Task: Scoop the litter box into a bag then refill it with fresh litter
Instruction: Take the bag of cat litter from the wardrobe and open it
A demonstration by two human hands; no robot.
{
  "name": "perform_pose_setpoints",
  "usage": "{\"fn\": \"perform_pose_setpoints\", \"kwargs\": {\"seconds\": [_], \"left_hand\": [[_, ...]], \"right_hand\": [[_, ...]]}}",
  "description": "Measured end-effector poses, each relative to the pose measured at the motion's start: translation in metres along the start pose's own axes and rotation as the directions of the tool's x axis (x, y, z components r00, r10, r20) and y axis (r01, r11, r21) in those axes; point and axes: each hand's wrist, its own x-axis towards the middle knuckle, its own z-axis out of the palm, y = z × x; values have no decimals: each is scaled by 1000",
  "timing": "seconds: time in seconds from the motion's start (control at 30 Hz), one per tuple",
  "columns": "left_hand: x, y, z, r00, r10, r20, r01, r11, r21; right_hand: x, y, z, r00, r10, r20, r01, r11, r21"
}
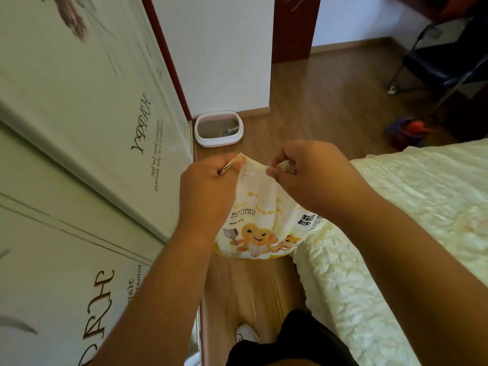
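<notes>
A white and yellow bag of bentonite cat litter (260, 220) hangs in front of me over the wooden floor. My left hand (208, 188) pinches the bag's top edge at the left corner. My right hand (311, 173) pinches the top edge at the right, and the plastic is stretched between the two hands. Farther ahead, a white litter box (218, 141) with a pink rim sits on the floor against the wall. Grey litter and a scoop (229, 131) lie inside it.
A white wardrobe (87, 143) with printed lettering lines the left side. A bed with a cream cover (412, 207) fills the right. A folding chair (446, 64) and a mop head (408, 132) are at the far right. My shoe (245, 334) is on the narrow floor strip.
</notes>
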Motion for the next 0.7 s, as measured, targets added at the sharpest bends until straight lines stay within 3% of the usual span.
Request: {"fn": "perform_pose_setpoints", "kwargs": {"seconds": [0.37, 0.7], "left_hand": [[125, 6, 48, 991, -96, -93, 103, 992, 73], [220, 14, 79, 969, -172, -177, 177, 984, 10]], "right_hand": [[152, 39, -15, 990, -109, 91, 106, 993, 47], [270, 55, -39, 973, -200, 117, 199, 980, 21]]}}
